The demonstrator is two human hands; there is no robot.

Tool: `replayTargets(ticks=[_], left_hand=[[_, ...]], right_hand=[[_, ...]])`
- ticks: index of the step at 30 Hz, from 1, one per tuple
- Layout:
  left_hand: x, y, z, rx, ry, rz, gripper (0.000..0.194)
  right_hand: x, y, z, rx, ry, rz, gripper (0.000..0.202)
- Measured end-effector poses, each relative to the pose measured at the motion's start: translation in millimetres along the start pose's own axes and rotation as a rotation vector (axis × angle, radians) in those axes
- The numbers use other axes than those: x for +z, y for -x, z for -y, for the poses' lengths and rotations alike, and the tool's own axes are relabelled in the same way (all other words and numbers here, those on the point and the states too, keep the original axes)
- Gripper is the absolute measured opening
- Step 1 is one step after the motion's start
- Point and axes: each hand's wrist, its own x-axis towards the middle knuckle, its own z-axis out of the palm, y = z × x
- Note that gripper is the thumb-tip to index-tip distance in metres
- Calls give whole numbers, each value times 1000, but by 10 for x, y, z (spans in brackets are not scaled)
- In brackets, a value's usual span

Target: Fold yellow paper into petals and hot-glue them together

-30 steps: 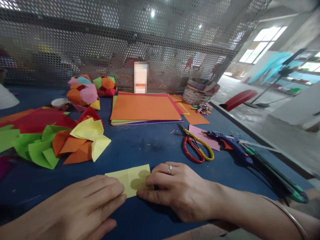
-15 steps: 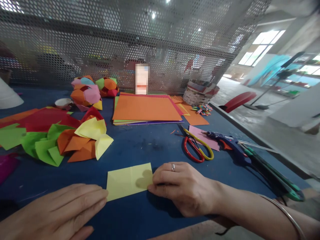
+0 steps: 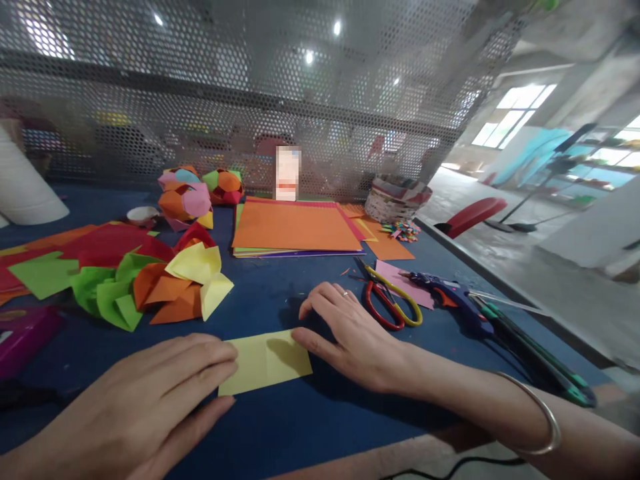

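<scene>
A pale yellow paper (image 3: 267, 363) with a crease down its middle lies flat on the dark blue table. My left hand (image 3: 170, 387) rests at its left end, fingers stretched out together and their tips over the corner. At the upper right corner is my right hand (image 3: 345, 330), its thumb touching the edge of the paper. The other fingers are apart from the thumb, curved above the table with nothing between them. Red and yellow scissors (image 3: 391, 303) lie just right of this hand.
Folded paper pieces (image 3: 197, 270) sit at the left, beside a purple object (image 3: 27, 337). A stack of coloured sheets (image 3: 300, 227) lies at the back, a woven basket (image 3: 397, 200) to its right. A glue gun (image 3: 457, 293) and a green-handled tool (image 3: 540, 360) are at the right.
My right hand has lifted from the paper's right edge and moved up and away, its fingers spreading from the thumb. My left hand has shifted right, onto the paper's left corner.
</scene>
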Motion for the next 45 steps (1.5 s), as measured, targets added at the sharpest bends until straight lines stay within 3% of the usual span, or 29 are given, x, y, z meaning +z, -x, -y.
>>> replayTargets(ticks=[2, 7, 11, 16, 19, 23, 27, 31, 37, 40, 45], left_hand=[[14, -112, 10, 36, -25, 3, 29], [46, -334, 37, 7, 1, 140, 44], [73, -391, 6, -30, 32, 142, 52], [106, -393, -37, -50, 62, 122, 46], [125, -390, -32, -73, 31, 93, 50], [144, -384, 0, -85, 4, 141, 62], [154, -347, 25, -66, -3, 185, 70], [159, -325, 20, -44, 11, 219, 67], [172, -356, -32, -27, 3, 187, 60], [166, -341, -52, -28, 12, 168, 53], [184, -276, -77, 4, 42, 138, 33]], right_hand=[[-1, -4, 8, 16, 30, 14, 28], [53, 15, -24, -16, -41, -8, 17], [88, 28, -49, -133, -166, -90, 12], [85, 72, -34, -249, -214, -154, 11], [87, 93, -29, -178, -157, -139, 6], [105, 80, -50, -34, -99, -58, 17], [105, 66, -62, -81, -147, -50, 11], [90, 87, -36, -151, -214, -94, 10], [120, 97, -25, -94, -191, -40, 37], [131, 97, -34, -126, -186, -45, 35], [122, 118, -29, -296, -223, -157, 20]])
